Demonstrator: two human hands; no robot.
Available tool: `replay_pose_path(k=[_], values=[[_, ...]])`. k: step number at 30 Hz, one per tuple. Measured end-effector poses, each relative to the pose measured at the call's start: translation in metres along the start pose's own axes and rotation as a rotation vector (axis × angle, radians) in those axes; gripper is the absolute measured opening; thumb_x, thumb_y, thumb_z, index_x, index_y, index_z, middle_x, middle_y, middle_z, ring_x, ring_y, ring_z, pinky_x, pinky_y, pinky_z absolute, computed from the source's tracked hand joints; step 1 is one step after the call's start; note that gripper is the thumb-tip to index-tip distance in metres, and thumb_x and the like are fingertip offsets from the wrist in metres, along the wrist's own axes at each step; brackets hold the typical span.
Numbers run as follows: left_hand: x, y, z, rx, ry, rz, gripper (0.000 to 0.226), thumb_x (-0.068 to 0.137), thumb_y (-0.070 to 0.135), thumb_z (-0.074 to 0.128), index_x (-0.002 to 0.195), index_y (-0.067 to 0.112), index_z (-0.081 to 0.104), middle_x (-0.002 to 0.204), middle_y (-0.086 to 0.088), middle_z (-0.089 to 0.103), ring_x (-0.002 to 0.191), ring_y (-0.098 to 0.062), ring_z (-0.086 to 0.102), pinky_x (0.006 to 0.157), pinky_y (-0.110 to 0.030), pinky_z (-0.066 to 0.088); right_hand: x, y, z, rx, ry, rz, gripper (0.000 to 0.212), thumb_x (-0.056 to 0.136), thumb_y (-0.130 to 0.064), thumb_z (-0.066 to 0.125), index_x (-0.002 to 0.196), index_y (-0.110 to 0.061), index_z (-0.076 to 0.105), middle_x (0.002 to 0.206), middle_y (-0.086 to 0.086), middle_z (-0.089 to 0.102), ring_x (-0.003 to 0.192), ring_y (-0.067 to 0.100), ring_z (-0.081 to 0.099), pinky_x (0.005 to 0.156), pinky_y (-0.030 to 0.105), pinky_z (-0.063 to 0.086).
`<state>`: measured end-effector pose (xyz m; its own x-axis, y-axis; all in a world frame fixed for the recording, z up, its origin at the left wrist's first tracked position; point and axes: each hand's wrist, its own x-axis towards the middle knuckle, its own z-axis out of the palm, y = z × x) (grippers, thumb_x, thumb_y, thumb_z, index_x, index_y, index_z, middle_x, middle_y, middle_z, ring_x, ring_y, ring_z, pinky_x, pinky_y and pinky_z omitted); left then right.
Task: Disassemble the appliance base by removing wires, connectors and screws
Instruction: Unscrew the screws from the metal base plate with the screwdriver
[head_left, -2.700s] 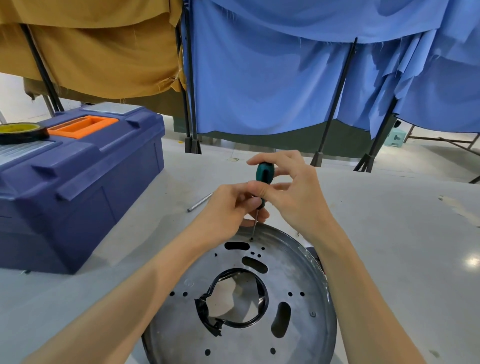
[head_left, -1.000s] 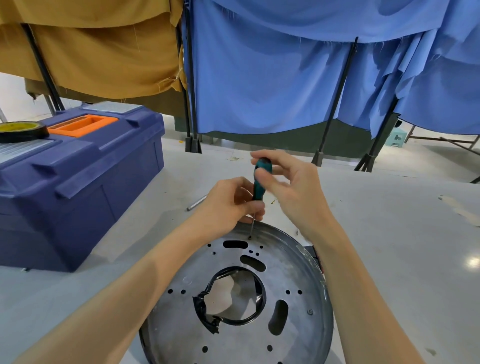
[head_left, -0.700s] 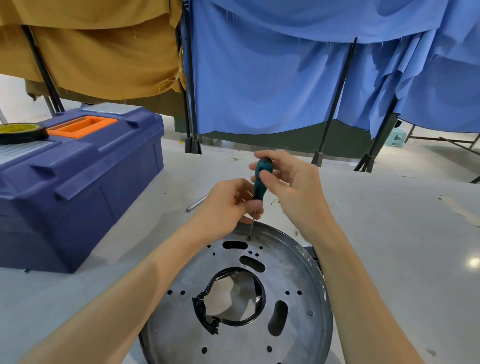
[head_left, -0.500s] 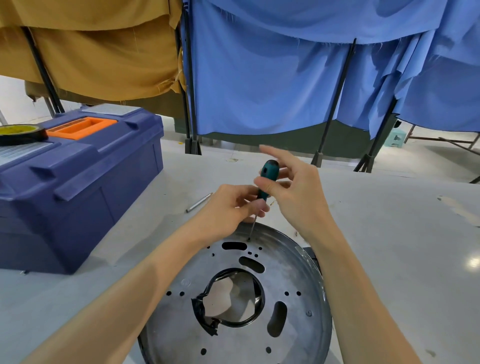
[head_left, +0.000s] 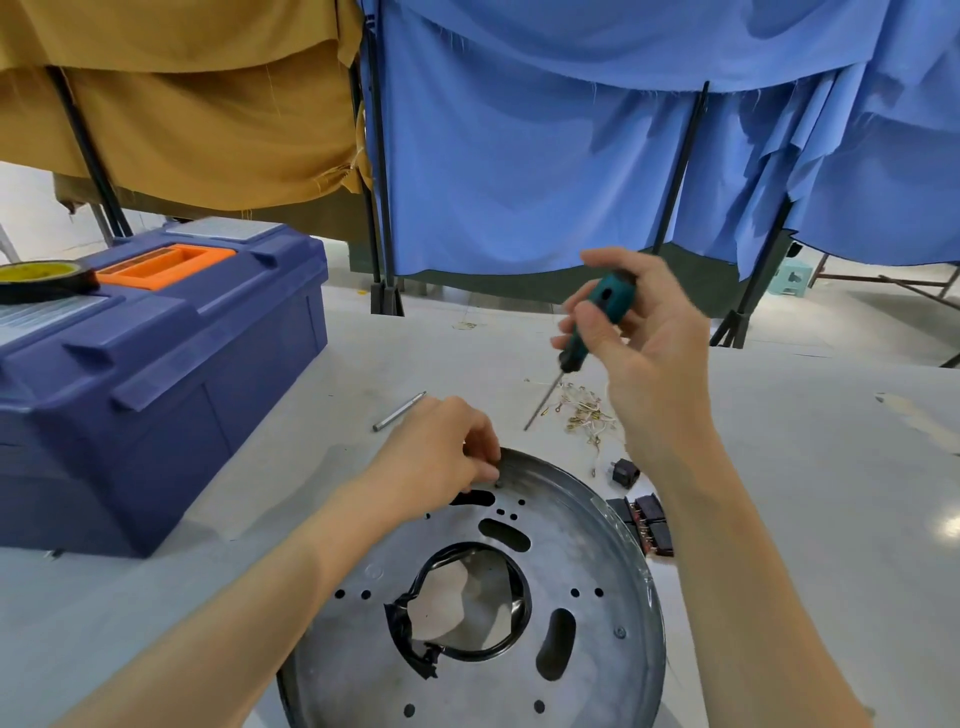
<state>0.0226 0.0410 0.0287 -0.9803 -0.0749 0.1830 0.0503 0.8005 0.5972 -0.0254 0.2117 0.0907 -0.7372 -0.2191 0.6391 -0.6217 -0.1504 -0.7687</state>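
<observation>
Round perforated steel base (head_left: 597, 551) lies flat, black-rimmed centre opening.

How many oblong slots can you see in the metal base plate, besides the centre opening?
3. Far slot, partly under the left hand; middle slot, just beyond the centre opening; near-right slot. The left forearm may hide others.

Dull brushed-metal base plate (head_left: 597, 551), glossy blue plastic toolbox (head_left: 171, 374), matt cloth curtains (head_left: 519, 156).

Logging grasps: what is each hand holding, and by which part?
The right hand grips the screwdriver by its teal handle. The left hand rests fingers on the far rim of the metal plate; whether they pinch anything cannot be told.
</observation>
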Motion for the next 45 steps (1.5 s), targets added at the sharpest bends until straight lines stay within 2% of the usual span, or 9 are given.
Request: replay_pose_path(k=[4, 8, 10, 13, 21, 30, 38, 42, 45], values=[[-0.002, 0.004, 0.005, 0.278, -0.044, 0.036, 0.009, 0.083, 0.021, 0.070, 0.090, 0.023, 0.074, 0.081, 0.006, 0.065, 0.073, -0.013, 0.061, 0.075, -0.031, 0.052, 0.002, 0.007, -0.014, -0.243, -0.006, 0.027, 0.024, 0.086, -0.002, 0.066, 0.104, -0.017, 0.061, 0.086, 0.001, 0.062, 0.074, 0.012, 0.059, 0.067, 0.022, 0.053], [-0.001, 0.013, 0.010, 0.427, -0.082, 0.063, 0.017, 0.088, 0.024, 0.064, 0.103, 0.019, 0.071, 0.101, -0.002, 0.066, 0.096, -0.026, 0.061, 0.080, -0.036, 0.050, -0.002, 0.030, -0.008, -0.670, -0.399, 0.281, 0.012, 0.076, -0.013, 0.078, 0.075, -0.014, 0.066, 0.072, 0.001, 0.064, 0.066, 0.013, 0.056, 0.059, 0.022, 0.046], [-0.001, 0.015, 0.012, 0.499, -0.105, 0.069, 0.016, 0.089, 0.024, 0.061, 0.100, 0.018, 0.071, 0.100, -0.003, 0.062, 0.094, -0.028, 0.059, 0.075, -0.035, 0.048, -0.005, 0.042, -0.003, -0.766, -0.585, 0.368, 0.012, 0.074, -0.012, 0.078, 0.076, -0.013, 0.067, 0.077, 0.004, 0.066, 0.071, 0.016, 0.058, 0.062, 0.025, 0.047], [0.000, 0.016, 0.015, 0.611, -0.131, 0.085, 0.017, 0.092, 0.020, 0.054, 0.100, 0.015, 0.068, 0.102, -0.006, 0.057, 0.092, -0.030, 0.058, 0.067, -0.034, 0.041, -0.008, 0.056, 0.002, -0.842, -0.709, 0.400, 0.011, 0.073, -0.003, 0.071, 0.076, 0.002, 0.062, 0.071, 0.010, 0.057, 0.068, 0.022, 0.051, 0.063, 0.031, 0.043], [0.004, 0.023, 0.028, 0.983, -0.194, 0.247, 0.011, 0.091, 0.002, 0.052, 0.093, 0.012, 0.050, 0.101, -0.008, 0.052, 0.081, -0.026, 0.054, 0.046, -0.029, 0.017, -0.010, 0.061, 0.003, -0.832, -0.692, 0.427, 0.017, 0.070, 0.004, 0.060, 0.063, -0.003, 0.046, 0.062, 0.011, 0.036, 0.059, 0.021, 0.031, 0.055, 0.031, 0.026], [0.004, 0.028, 0.035, 0.997, -0.176, 0.236, 0.022, 0.088, -0.003, 0.056, 0.108, 0.005, 0.052, 0.105, -0.012, 0.054, 0.092, -0.028, 0.060, 0.051, -0.031, 0.025, -0.010, 0.066, 0.003, -0.794, -0.682, 0.436, 0.016, 0.067, 0.008, 0.055, 0.061, -0.005, 0.047, 0.060, 0.011, 0.036, 0.058, 0.020, 0.032, 0.053, 0.031, 0.025], [0.004, 0.035, 0.030, 1.003, -0.167, 0.272, 0.017, 0.089, -0.002, 0.053, 0.104, 0.007, 0.052, 0.100, -0.010, 0.059, 0.080, -0.027, 0.058, 0.057, -0.031, 0.031, -0.010, 0.066, 0.000, -0.750, -0.683, 0.441, 0.019, 0.068, 0.004, 0.059, 0.059, -0.004, 0.044, 0.057, 0.010, 0.034, 0.056, 0.020, 0.029, 0.052, 0.032, 0.023], [0.010, 0.036, 0.017, 0.825, -0.139, 0.195, 0.011, 0.088, 0.007, 0.050, 0.099, 0.007, 0.053, 0.102, -0.013, 0.061, 0.085, -0.030, 0.057, 0.064, -0.034, 0.036, -0.009, 0.069, -0.001, -0.750, -0.695, 0.460, 0.022, 0.068, 0.001, 0.065, 0.061, -0.005, 0.046, 0.060, 0.010, 0.035, 0.057, 0.020, 0.030, 0.055, 0.032, 0.025], [0.012, 0.032, 0.003, 0.635, -0.072, 0.179, 0.022, 0.085, 0.013, 0.054, 0.103, 0.011, 0.067, 0.098, -0.009, 0.067, 0.092, -0.029, 0.061, 0.073, -0.034, 0.045, -0.009, 0.068, -0.002, -0.726, -0.705, 0.478, 0.026, 0.072, -0.003, 0.070, 0.062, -0.002, 0.046, 0.062, 0.011, 0.035, 0.058, 0.020, 0.031, 0.056, 0.033, 0.027]])
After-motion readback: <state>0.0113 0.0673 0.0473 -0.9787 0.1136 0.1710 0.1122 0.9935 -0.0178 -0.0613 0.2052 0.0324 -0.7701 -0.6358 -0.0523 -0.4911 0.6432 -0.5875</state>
